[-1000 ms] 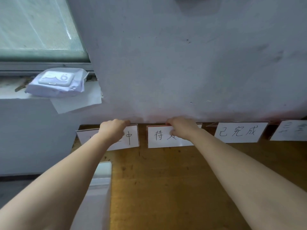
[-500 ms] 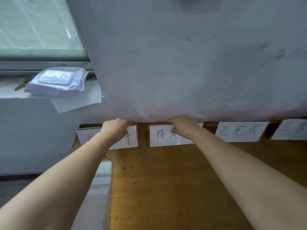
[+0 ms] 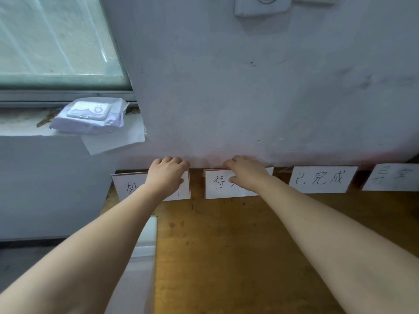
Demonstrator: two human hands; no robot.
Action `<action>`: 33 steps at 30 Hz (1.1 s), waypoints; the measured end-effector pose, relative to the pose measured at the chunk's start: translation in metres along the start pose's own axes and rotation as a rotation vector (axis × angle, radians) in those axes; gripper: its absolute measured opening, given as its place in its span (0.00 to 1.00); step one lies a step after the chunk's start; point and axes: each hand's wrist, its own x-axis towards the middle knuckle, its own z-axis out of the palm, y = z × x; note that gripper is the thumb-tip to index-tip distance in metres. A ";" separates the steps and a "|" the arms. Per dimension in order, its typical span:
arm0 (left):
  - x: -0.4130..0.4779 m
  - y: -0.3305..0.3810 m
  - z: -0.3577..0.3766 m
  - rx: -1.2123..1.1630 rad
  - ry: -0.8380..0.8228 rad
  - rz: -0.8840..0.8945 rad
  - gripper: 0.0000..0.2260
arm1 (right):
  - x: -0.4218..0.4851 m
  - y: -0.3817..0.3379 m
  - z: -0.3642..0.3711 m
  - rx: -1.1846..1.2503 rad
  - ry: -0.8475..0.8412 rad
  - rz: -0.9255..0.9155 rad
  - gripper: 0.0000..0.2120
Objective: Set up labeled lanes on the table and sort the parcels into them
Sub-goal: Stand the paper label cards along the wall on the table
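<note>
The head view, the only one here, looks down at a row of four white lane cards standing along the back of the wooden table (image 3: 226,257), against the foot of the grey wall (image 3: 249,87). Take the 已完成 card (image 3: 322,179) as the mark: it stands upright with no hand on it, its writing plain to read. Just to its right stands the right-end card (image 3: 392,177), whose characters are too blurred to read. Just to its left is the second card (image 3: 216,185), starting with 待. The right hand (image 3: 246,173) holds this one, fingers curled over the top edge and thumb against the front face, so it is clamped on the card and hides the rest of the writing. Farther left again is the left-end card (image 3: 129,188), showing 外. The left hand (image 3: 166,175) grips it the same way, fingers hooked over the top. Well off to the upper left of the 已完成 card, a pack of wipes (image 3: 88,116) lies on a window sill. As for progress, I judge the lane setup nearly finished: all four labels are in a line, and the two on the left appear to be getting a final straightening. No parcels show anywhere in view, so the sorting seems not yet begun and makes up most of the remaining work.
</note>
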 end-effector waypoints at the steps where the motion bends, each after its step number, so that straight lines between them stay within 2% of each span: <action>1: -0.004 0.002 -0.004 -0.002 0.015 0.007 0.20 | -0.004 -0.003 -0.003 0.004 0.009 -0.003 0.23; 10: -0.054 0.017 -0.050 0.036 0.046 0.027 0.17 | -0.059 -0.033 -0.038 -0.002 0.045 -0.010 0.18; 17: -0.100 0.029 -0.068 0.026 0.035 0.037 0.18 | -0.099 -0.054 -0.049 0.032 0.045 -0.033 0.21; 23: -0.140 0.042 -0.068 0.050 0.008 -0.010 0.17 | -0.127 -0.066 -0.049 0.016 0.062 -0.087 0.20; 26: -0.155 0.054 -0.070 0.055 0.059 -0.049 0.16 | -0.141 -0.069 -0.046 -0.012 0.099 -0.115 0.19; 30: -0.181 0.072 -0.077 0.020 0.071 -0.113 0.16 | -0.166 -0.077 -0.039 0.092 0.104 -0.119 0.19; 33: -0.202 0.081 -0.082 0.001 0.095 -0.150 0.16 | -0.182 -0.087 -0.033 0.051 0.098 -0.155 0.17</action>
